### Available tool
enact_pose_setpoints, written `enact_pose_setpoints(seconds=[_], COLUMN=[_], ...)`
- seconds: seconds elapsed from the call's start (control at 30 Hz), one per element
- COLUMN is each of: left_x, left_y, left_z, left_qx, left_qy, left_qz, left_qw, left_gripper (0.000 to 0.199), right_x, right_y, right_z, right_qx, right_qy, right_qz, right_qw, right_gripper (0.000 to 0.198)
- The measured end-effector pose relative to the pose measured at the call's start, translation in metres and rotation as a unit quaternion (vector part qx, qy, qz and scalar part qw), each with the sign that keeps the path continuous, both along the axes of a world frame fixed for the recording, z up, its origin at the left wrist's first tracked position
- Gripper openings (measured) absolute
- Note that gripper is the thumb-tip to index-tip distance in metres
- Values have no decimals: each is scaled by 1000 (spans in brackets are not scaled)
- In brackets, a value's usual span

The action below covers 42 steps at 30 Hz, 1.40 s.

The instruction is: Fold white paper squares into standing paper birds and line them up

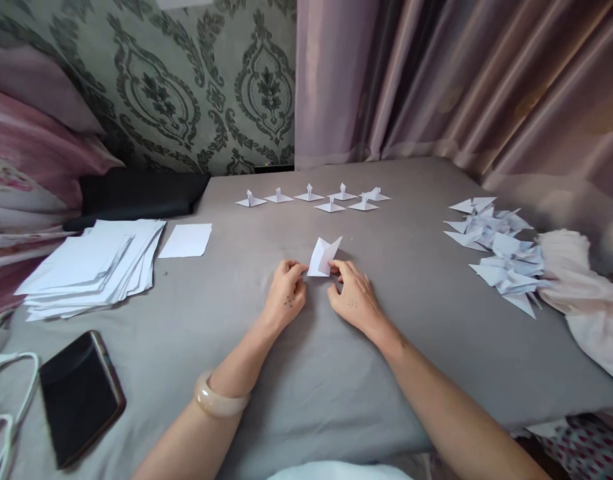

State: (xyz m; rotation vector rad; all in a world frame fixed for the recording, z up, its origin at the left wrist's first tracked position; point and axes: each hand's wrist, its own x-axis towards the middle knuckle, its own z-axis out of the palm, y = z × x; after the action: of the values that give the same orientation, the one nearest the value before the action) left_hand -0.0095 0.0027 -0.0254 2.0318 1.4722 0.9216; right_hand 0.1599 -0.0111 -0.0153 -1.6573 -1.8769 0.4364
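Observation:
A small folded sheet of white paper (320, 259) stands partly opened on the grey cloth, its creased flaps pointing up. My left hand (287, 293) is closed, its fingertips pinching at the paper's lower left edge. On the other side, my right hand (354, 293) grips the lower right edge between curled fingers. Beyond the paper stand several folded paper figures (309, 193) with flat pointed wings and an upright middle. A single square sheet (186, 240) lies to the left, beside a thick stack of white paper (91, 267).
A heap of folded paper figures (506, 247) lies at the right, next to a pale crumpled cloth (581, 287). A phone (81, 397) and a white cable (24, 393) are at the near left. A black item (141, 193) lies behind the stack; curtains (436, 80) hang behind.

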Motion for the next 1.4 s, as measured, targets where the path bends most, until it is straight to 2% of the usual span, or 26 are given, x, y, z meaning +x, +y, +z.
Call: enact_pose_setpoints(seconds=[0.13,0.3,0.4,0.5,0.6,0.73,0.83,0.97,1.17,1.23,1.4], left_x=[1,2,2,0,1,4,6,10,19,21,23], left_y=[-4,-6,-7,-10,-14,-18,-20,-22,-19,-16,-11], left_z=[1,0,1,8,16,22,22,21,18,17,17], left_qx=[22,30,55,152,214,210,194,173,125,108,81], left_qy=[8,33,57,139,228,284,295,291,289,291,299], left_qz=[-18,-39,-17,9,-14,-82,-75,-71,-89,-88,-86], left_qw=[1000,998,997,979,950,932,933,938,945,946,947], left_gripper=[30,29,35,40,26,22,23,24,23,25,31], right_x=[-5,-5,0,5,7,8,7,6,9,9,3], right_y=[-4,-2,2,6,10,19,24,24,1,-9,-24], right_z=[3,1,0,-2,-4,-8,-11,-10,8,14,18], right_qx=[14,39,40,52,54,12,-4,13,114,104,23], right_qy=[10,12,33,97,178,237,243,198,68,29,-115], right_qz=[-14,-43,-36,0,40,67,67,79,-31,-27,28], right_qw=[1000,998,998,994,982,969,968,977,991,994,993], right_gripper=[38,23,20,22,22,22,22,26,28,25,26])
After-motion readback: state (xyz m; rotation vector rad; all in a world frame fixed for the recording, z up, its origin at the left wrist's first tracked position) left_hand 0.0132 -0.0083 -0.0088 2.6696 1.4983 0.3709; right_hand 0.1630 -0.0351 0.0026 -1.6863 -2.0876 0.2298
